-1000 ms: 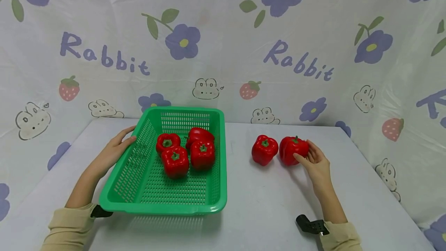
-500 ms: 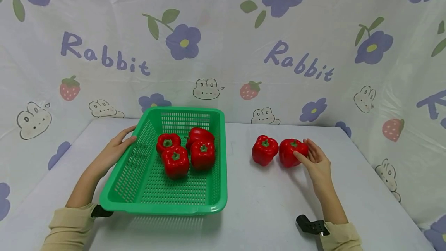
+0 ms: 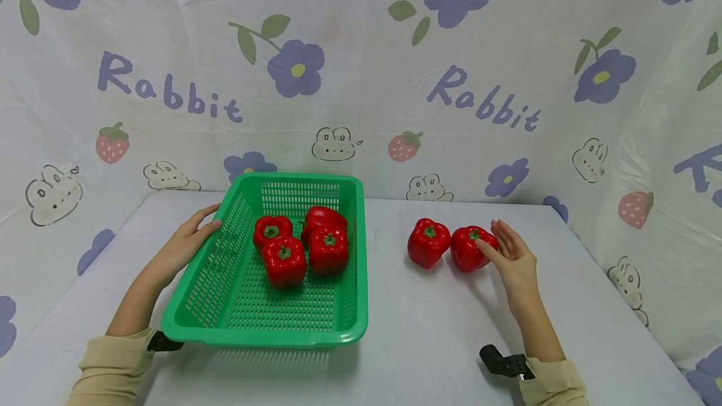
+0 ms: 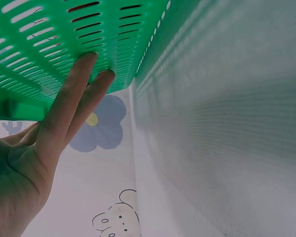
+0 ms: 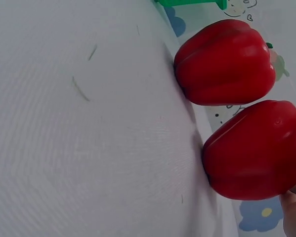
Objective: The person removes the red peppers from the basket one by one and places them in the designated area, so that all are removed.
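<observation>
While the left hand [image 3: 185, 242] touches the basket [image 3: 265, 336] straight-fingered, I note the right hand [image 3: 514, 260], thumb and fingers spread, at the rightmost pepper [image 3: 467, 256].

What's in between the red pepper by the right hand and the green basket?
Another red pepper stands on the table between the green basket and the outer pepper by the right hand. The basket's side wall is there too, so sliding straight across looks blocked.

LETTERING | backdrop cloth [image 3: 366, 86] | left: "Rabbit" [image 3: 172, 95] | centre-right: "Rabbit" | right edge: "R" [image 3: 699, 168], next letter cut off
</observation>
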{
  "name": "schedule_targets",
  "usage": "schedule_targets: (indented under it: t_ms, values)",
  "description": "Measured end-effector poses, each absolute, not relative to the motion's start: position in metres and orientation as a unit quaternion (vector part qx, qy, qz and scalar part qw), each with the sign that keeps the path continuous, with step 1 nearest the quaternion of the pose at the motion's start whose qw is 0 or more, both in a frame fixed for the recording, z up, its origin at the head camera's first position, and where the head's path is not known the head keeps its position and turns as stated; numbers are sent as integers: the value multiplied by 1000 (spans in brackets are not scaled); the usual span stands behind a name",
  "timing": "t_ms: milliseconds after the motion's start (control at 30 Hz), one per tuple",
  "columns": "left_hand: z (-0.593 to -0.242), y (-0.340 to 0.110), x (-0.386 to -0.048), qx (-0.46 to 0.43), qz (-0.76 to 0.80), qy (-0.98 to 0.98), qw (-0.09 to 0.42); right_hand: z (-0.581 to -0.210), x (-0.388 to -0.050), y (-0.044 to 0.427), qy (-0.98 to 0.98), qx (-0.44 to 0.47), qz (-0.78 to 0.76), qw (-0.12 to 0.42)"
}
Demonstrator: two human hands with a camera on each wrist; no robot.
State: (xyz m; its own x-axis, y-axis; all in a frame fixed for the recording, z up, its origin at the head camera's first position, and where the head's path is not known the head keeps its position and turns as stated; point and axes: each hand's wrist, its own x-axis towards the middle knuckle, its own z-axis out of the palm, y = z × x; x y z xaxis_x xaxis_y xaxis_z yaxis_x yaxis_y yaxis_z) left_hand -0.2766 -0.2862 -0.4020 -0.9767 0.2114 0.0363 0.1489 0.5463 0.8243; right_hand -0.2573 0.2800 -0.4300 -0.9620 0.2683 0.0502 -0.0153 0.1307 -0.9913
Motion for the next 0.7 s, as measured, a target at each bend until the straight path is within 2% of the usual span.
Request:
schedule_targets:
  t_ms: [700]
  values:
    - [-404,-287,-278,100,465,879,32,-399,-258,262,-733,-49,660,158]
